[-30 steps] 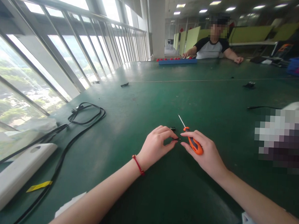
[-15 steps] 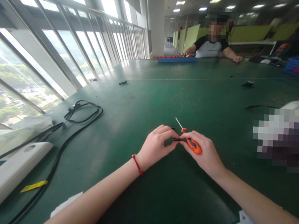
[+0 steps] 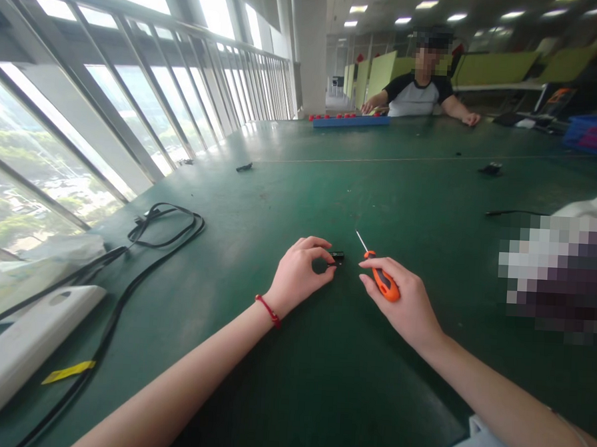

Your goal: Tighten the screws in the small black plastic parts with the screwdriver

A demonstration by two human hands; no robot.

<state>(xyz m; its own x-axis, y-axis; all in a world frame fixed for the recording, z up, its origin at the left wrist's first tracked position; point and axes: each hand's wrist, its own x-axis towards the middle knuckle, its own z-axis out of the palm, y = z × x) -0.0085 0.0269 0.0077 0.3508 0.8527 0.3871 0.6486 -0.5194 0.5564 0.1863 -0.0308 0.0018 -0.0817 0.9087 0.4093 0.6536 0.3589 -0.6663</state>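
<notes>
My left hand [image 3: 301, 270], with a red bracelet at the wrist, pinches a small dark part [image 3: 333, 264] between thumb and fingertips; most of it is hidden. Just beyond those fingertips a small black piece [image 3: 337, 255] lies on the green table [image 3: 279, 396]. To the right, my right hand [image 3: 407, 299] has an orange-and-black screwdriver [image 3: 386, 285] tucked in its grip, the thin metal shaft pointing away and up to the left. The thumb and index finger of that hand are apart, with nothing between their tips.
A white power strip [image 3: 31, 356] and black cable [image 3: 124, 294] lie at the left, beside a metal railing [image 3: 136, 68]. Across the table a person [image 3: 420, 96] sits behind a blue tray [image 3: 351, 121] with red pieces. A blue basket [image 3: 593, 135] stands far right.
My hands have come apart: the left has moved left with the small dark part, while the right has let go of it and keeps the screwdriver.
</notes>
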